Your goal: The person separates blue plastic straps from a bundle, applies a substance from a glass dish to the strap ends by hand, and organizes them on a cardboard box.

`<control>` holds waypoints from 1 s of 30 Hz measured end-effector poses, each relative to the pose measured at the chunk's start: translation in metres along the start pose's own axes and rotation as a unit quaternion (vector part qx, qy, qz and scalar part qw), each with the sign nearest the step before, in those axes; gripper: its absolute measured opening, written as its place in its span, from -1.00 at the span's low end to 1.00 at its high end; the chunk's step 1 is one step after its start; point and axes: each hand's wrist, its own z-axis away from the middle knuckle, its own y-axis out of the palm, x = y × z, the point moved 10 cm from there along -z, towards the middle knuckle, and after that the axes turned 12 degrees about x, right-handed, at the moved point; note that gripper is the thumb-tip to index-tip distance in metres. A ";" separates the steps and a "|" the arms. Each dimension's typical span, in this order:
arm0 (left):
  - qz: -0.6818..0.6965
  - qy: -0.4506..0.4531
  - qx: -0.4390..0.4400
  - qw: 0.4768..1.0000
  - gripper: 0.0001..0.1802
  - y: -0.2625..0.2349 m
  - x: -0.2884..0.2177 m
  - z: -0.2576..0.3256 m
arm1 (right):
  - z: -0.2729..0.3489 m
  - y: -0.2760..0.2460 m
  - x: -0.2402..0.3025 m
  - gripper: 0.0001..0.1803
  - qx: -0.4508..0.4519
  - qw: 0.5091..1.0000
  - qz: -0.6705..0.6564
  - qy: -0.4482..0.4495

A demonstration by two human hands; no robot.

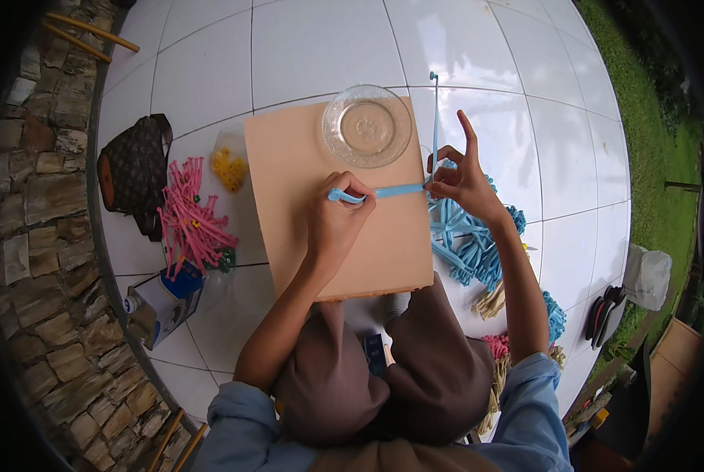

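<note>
Our left hand (332,219) is curled into a closed grip, its back turned up and its thumb lying against the bent fingers, while the left forearm (282,321) runs up from the lower edge and slants inward to the wrist. Our right hand (471,182) sits slightly higher and apart from it, one finger pointing upward, another bent toward the left and the thumb stretched leftward below that. The right forearm (525,283) leans inward too, and below both arms our legs (442,346) are bent.
</note>
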 end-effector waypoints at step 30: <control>-0.147 0.021 0.128 0.981 -0.80 0.016 -0.010 -0.008 | 0.018 -0.004 -0.009 0.01 -0.147 0.989 0.008 -0.033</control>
